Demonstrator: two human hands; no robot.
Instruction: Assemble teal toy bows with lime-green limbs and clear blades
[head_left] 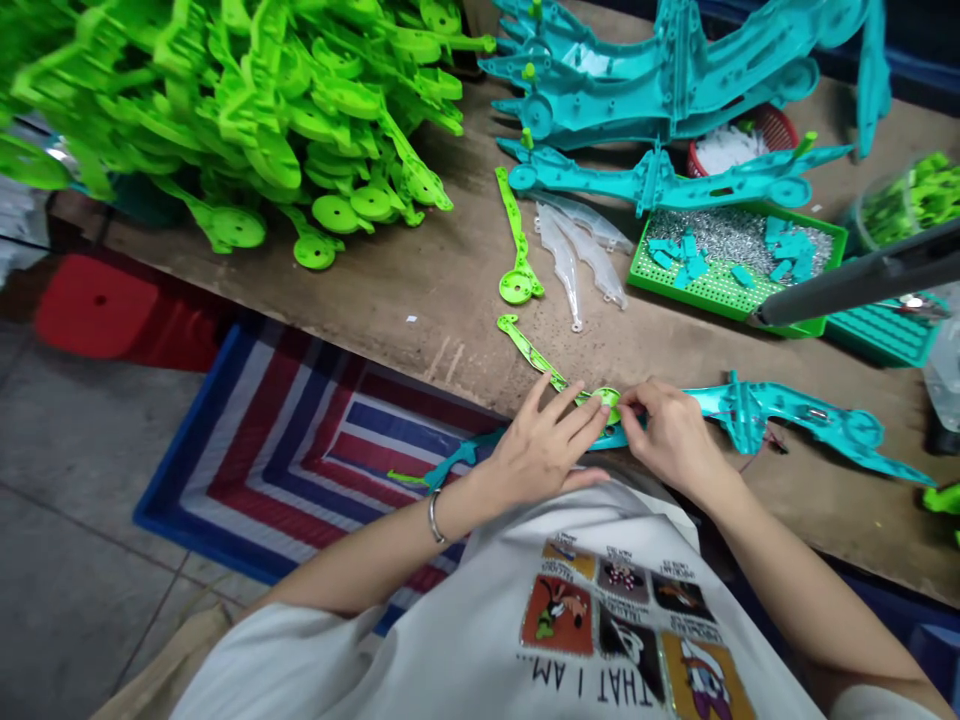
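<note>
My left hand [551, 435] lies flat with fingers outstretched, its fingertips on a slim green plastic arm [531, 352] that ends in a round disc [606, 400]. Thumb and forefinger of my right hand [670, 432] are pinched at the disc's right edge; whatever is between them is hidden. Beneath both hands runs a long turquoise plastic part [787, 400], its middle covered by the hands and the green arm. Thin dark wires [772, 437] lie across its right half. A second green arm [514, 235] rests just beyond, beside several translucent blade-shaped pieces [570, 250].
Green parts [300, 110] are heaped at the back left, several turquoise parts [660, 90] stacked at the back. A green basket [645, 265] holds screws and turquoise bits, near a red basket [784, 125]. A grey bar [862, 270] juts in from the right. Striped sheeting [300, 450] lines a blue-edged bin below.
</note>
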